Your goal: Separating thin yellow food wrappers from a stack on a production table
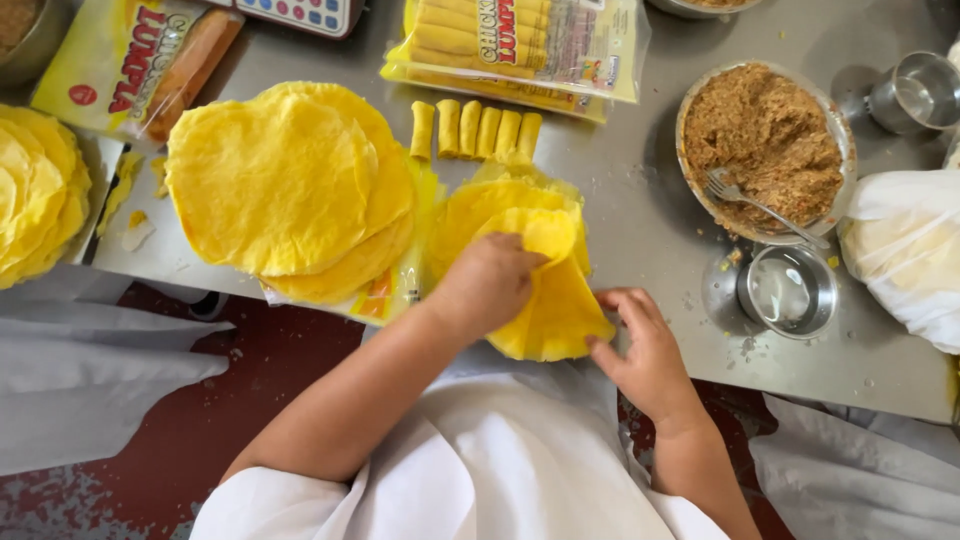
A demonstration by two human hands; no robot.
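Directly below the head camera, a yellow wrapper (545, 300) lies at the near edge of the steel table (640, 220), on top of a small heap of like wrappers, and both hands work on it — likely placed so close to the edge because the person's white apron (500, 460) is right against it and the reach is short. The left hand (487, 285) comes in from seven o'clock with its fingers curled over a fold of the sheet at the wrapper's top, gripping the raised flap rather than lying flat; it is closed on that fold. The right hand (645, 345), at four o'clock from the wrapper, is spread fairly wide, fingertips pressing the sheet's lower right corner down against the table, holding nothing up. At ten o'clock from the hands a big stack of round wrappers (285, 180) sits on a flattened packet, seemingly as supply within the left arm's reach. At twelve o'clock five finished rolls (475, 130) stand in a neat row, with packets of rolls (530, 45) behind them — set away from the working spot. At two o'clock a bowl of brown filling (765, 145) with a fork (760, 205) in it stands on the right hand's side, and a small steel cup (790, 290) sits just below it, near the right hand.
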